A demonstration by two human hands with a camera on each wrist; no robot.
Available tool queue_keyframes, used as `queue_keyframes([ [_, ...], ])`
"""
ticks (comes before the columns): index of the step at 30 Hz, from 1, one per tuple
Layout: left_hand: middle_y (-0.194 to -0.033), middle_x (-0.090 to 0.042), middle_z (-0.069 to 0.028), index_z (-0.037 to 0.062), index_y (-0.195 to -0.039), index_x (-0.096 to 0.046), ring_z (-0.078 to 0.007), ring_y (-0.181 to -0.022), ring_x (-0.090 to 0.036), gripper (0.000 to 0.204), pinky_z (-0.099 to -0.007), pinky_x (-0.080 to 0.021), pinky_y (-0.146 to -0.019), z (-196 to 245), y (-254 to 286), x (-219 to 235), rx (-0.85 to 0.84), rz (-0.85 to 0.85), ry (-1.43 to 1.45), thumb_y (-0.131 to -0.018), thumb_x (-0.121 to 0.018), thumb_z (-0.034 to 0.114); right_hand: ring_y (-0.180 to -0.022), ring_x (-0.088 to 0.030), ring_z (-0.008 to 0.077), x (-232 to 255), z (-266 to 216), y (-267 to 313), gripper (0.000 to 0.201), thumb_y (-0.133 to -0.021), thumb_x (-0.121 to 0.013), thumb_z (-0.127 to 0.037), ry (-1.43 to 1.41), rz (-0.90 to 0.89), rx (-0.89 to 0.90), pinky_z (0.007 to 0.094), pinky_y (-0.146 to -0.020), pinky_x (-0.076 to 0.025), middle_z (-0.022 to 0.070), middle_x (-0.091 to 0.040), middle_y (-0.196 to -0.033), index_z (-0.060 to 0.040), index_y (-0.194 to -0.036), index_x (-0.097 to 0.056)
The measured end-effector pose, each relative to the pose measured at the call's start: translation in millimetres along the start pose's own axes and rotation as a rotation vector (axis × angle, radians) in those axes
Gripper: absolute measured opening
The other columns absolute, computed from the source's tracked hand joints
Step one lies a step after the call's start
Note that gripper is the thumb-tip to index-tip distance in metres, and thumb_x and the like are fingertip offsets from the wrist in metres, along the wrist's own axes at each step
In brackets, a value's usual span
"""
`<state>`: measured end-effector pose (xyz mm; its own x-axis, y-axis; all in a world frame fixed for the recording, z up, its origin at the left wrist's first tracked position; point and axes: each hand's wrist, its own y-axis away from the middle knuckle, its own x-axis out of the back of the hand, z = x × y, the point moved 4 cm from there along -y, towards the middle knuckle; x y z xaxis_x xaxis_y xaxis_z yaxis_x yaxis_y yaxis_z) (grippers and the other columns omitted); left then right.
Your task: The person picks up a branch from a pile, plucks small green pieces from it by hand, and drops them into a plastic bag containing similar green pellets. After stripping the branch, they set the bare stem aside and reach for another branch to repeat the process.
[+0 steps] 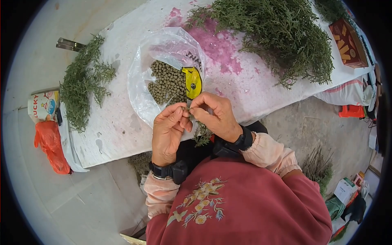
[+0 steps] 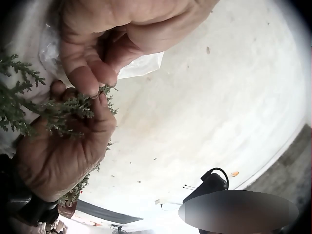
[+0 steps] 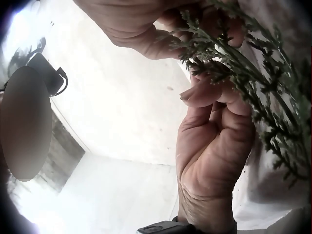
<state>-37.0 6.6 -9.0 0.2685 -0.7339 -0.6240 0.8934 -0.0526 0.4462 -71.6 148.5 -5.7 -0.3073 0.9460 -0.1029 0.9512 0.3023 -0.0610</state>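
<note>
The left hand point(image 1: 166, 132) and the right hand point(image 1: 216, 118) meet at the near edge of the table point(image 1: 118, 134), their fingertips almost touching. Each hand's grip is together, thumb and fingers pinching a small green sprig point(image 3: 243, 64) held between them; just which bit of it each one has is hard to make out, as the fingers cover the spot. The leafy part of the sprig hangs down below the right hand, toward the person's lap. Right behind the fingers, an open clear plastic bag point(image 1: 139, 79) lies on the table with a heap of round brown pellets point(image 1: 165, 81) in it, and a yellow packet point(image 1: 192, 81) sits beside the pellets. A big pile of green branches point(image 1: 269, 38) lies at the far right of the table, near a dark red box point(image 1: 350, 43), and a smaller bunch of branches point(image 1: 83, 83) lies at the left end. Past that bunch are a paper cup point(image 1: 44, 106) marked LUCKY and, just below it, an orange-red plastic bag point(image 1: 52, 147).
</note>
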Motion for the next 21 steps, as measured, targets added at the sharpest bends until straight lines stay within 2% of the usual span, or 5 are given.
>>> queue_keyframes([
  [12,-0.077,-0.061,-0.0077,-0.0039,-0.098,-0.061,-0.0138,-0.059,-0.052,0.016,-0.0296,-0.045,-0.055,0.2,0.4,-1.3,0.001,0.009,-0.049,-0.087,-0.056,0.008,-0.064,-0.051,0.0036,-1.3,2.4,-1.5,0.003,-0.081,-0.058,-0.002,0.012,-0.018,0.025,0.0201,-0.055,-0.041,0.0008,-0.058,-0.072,0.0006,-0.080,-0.056],
  [21,-0.077,-0.060,-0.0069,-0.0035,-0.096,-0.061,-0.0131,-0.059,-0.052,0.015,-0.0296,-0.045,-0.055,0.7,1.3,-4.1,0.004,0.008,-0.064,-0.087,-0.056,0.008,-0.063,-0.049,0.0033,-2.1,0.7,-2.6,0.004,-0.081,-0.057,-0.003,0.003,-0.033,0.023,0.0201,-0.054,-0.041,0.0004,-0.057,-0.071,0.0007,-0.080,-0.056],
])
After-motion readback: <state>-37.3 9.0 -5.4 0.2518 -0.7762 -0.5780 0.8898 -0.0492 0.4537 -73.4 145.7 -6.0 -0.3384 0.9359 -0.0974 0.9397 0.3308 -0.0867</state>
